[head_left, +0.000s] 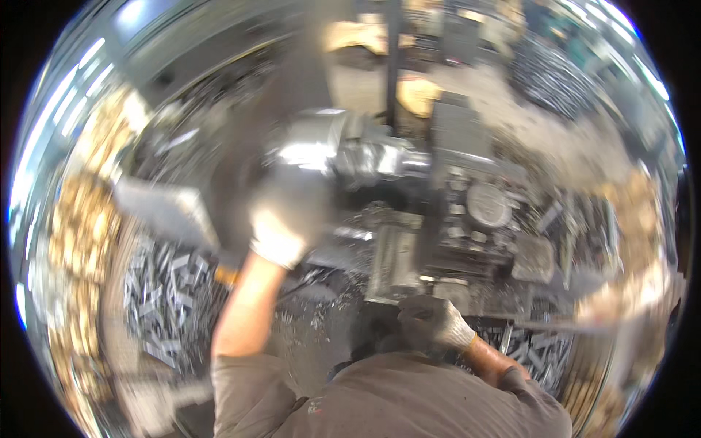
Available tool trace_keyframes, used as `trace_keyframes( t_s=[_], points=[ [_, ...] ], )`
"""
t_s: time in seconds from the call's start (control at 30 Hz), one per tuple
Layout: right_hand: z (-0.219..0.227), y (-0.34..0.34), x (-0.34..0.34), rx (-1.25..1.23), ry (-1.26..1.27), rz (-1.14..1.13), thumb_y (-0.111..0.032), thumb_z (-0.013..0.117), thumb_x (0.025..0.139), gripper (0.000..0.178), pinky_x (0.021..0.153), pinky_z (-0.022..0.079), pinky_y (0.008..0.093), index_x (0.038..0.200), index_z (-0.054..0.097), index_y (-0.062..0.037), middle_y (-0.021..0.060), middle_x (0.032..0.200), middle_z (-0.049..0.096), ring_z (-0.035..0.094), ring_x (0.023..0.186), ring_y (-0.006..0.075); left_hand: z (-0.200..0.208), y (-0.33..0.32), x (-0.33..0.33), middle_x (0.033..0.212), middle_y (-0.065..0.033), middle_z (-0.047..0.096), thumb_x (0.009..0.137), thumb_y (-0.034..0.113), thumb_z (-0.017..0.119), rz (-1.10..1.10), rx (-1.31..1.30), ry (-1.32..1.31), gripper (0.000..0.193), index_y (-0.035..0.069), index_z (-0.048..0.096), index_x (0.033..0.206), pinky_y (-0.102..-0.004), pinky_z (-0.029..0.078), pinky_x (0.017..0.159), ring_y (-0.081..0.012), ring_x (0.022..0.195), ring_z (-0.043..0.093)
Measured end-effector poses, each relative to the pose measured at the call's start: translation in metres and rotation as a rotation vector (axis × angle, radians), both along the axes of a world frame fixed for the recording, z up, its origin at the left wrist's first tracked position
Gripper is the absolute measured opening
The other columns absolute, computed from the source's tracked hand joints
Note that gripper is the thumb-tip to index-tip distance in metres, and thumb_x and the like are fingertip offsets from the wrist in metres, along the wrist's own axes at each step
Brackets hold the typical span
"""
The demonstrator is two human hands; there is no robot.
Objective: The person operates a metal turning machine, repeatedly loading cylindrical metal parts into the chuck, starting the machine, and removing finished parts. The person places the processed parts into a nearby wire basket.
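Left hand (286, 219): knit cloth glove, pale, soft-looking, blurred. Right hand (431, 319): knit cloth glove, grey and grimy on the palm, whiter ribbed cuff. Chuck (343, 150): bare metal, bright, polished, strong glare. Machine carriage (467, 219): dull grey metal, matt, oily-looking, rough with grime. Cut metal pieces (164, 292) in the bin: grey steel, faint sheen. Shirt (409, 401): matt brownish-grey woven cloth.

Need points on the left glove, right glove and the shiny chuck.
left glove (281, 219), head view, back of the gloved hand raised by the chuck
right glove (431, 321), head view, knuckles of the dark glove low on the machine
chuck (321, 146), head view, bright rounded metal face, blurred
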State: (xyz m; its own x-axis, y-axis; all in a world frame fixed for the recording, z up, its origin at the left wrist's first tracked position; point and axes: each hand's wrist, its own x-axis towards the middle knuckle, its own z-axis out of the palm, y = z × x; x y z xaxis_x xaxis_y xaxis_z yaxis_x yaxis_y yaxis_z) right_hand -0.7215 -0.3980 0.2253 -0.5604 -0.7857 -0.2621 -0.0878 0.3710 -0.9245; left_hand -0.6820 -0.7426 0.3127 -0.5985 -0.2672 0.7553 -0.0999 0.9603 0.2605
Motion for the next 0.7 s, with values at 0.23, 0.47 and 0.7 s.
trace_keyframes(
  t_s=[0.23,0.47,0.7],
  points=[
    [-0.037,-0.114,0.081,0.047,-0.008,0.697,-0.010,0.080,0.095,0.034,0.087,0.061,0.0310,0.124,0.073,0.0046,0.0118,0.101,0.081,0.078,0.094,0.0157,-0.267,0.166,0.386,0.112,-0.0186,0.080,0.100,0.045,0.071,0.986,1.260,-0.296,0.039,0.013,0.075,0.121,-0.0482,0.059,0.094,-0.0379,0.107,0.077],
    [-0.066,-0.185,0.323,0.084,0.112,1.446,-0.015,0.076,0.095,0.037,0.091,0.061,0.0316,0.126,0.072,0.0047,0.0128,0.101,0.082,0.079,0.096,0.0185,-0.419,0.681,0.730,0.091,-0.0136,0.074,0.105,0.044,0.053,2.554,0.753,1.065,0.047,0.004,0.076,0.104,-0.0471,0.055,0.079,-0.0270,0.084,0.069],
    [-0.059,-0.133,0.556,-0.016,0.281,1.997,-0.019,0.077,0.094,0.040,0.091,0.063,0.0336,0.127,0.071,0.0018,0.0156,0.106,0.082,0.080,0.100,0.0205,-0.272,0.873,0.653,0.133,-0.0286,0.072,0.111,0.057,0.041,3.020,-0.241,2.729,0.072,-0.005,0.066,0.137,-0.0510,0.055,0.108,-0.0448,0.126,0.068]
  ],
)
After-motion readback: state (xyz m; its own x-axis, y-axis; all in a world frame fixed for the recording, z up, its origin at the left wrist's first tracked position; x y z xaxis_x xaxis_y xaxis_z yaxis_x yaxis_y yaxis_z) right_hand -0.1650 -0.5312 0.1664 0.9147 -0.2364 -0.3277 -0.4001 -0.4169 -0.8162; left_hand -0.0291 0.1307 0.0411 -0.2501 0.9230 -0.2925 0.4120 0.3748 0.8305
